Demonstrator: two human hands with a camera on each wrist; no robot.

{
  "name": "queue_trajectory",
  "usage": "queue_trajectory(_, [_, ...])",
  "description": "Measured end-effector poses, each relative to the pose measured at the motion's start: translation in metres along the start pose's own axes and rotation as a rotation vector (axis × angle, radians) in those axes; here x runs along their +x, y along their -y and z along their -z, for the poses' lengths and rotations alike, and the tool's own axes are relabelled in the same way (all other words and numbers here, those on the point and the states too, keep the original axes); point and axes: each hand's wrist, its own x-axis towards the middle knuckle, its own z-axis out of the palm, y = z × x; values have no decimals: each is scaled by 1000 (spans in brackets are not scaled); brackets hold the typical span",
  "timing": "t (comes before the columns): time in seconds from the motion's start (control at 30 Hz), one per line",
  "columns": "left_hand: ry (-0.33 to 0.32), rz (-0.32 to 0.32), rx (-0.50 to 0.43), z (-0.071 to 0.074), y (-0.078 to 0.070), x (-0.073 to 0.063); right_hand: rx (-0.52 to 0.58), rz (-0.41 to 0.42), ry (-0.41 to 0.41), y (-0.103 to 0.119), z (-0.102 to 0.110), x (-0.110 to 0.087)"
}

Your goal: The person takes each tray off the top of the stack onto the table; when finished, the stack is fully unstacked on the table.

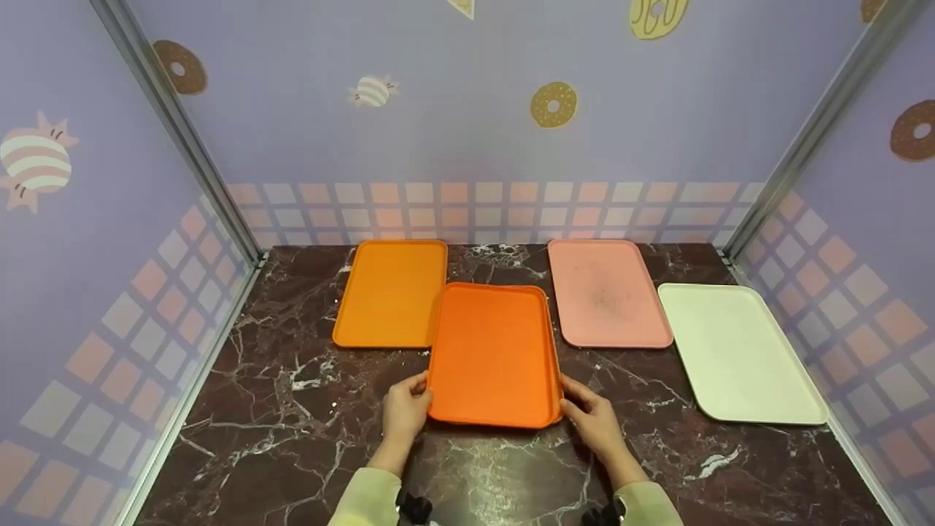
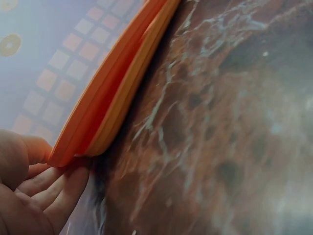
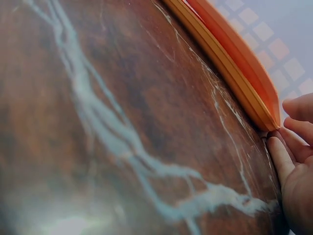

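A bright orange-red tray (image 1: 493, 358) lies at the front middle, its far left corner overlapping a lighter orange tray (image 1: 393, 292). In the left wrist view, an orange tray edge (image 2: 113, 129) shows beneath the orange-red rim (image 2: 93, 100), with a narrow gap between the two layers. My left hand (image 1: 404, 410) grips the near left corner, thumb at the upper rim and fingers underneath. At the near right corner, my right hand (image 1: 593, 418) holds the tray's side; the right wrist view shows its fingertips (image 3: 278, 142) right at the lower edge.
Behind and to the right lies a pink tray (image 1: 610, 292) with a dark smudge. A pale white-green tray (image 1: 741, 351) sits at the far right near the side wall. Patterned walls (image 1: 467, 146) enclose the dark marbled tabletop (image 1: 270, 409) on three sides.
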Motion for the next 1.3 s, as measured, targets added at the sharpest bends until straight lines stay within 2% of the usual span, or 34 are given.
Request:
queue_trajectory(0.13, [19,85,-111,6,6,-4,-16,-3,-7,0,-1,0])
queue_trajectory(0.3, [135,235,-383,10,5,-19,-38,-28,-14,2,-2,0])
queue_trajectory(0.37, [174,270,-458,12,5,-24,-39,-33,-15,2,-1,0])
queue_trajectory(0.43, [182,283,-483,14,5,-28,-20,-35,-13,2,-1,0])
queue_trajectory(0.53, [162,301,-525,16,6,-30,-11,-33,-13,2,-2,-1])
queue_trajectory(0.73, [-3,305,-611,15,9,-31,-7,-37,-5,2,-3,-1])
queue_trajectory(0.83, [-51,303,-662,12,9,-35,-2,-33,-2,3,-3,-2])
queue_trajectory(1.13, [-23,315,-809,-6,4,-48,-26,-38,-24,4,-2,-1])
queue_trajectory(1.3, [-48,302,-858,-15,4,-53,-13,-48,-18,4,-1,0])
